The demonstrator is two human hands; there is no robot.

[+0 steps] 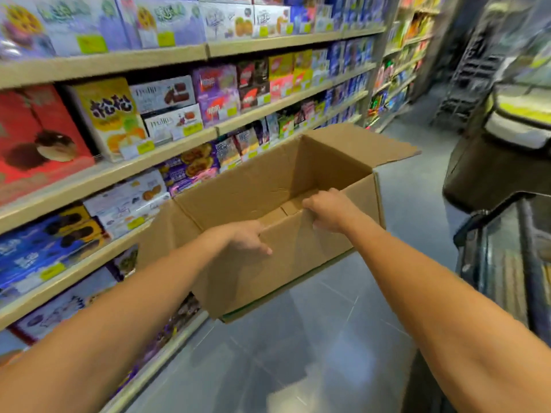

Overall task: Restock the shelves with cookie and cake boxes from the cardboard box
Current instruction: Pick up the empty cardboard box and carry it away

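Hands grip the near rim of the open brown cardboard box [283, 210]: the left hand [247, 238] pinches the near wall's top edge, the right hand [329, 208] curls over it towards the right corner. Carried off the floor, the box runs lengthwise away from the person and looks empty inside. The tan shelves [179, 144] of cookie boxes lie just left of the box, nearer the left hand.
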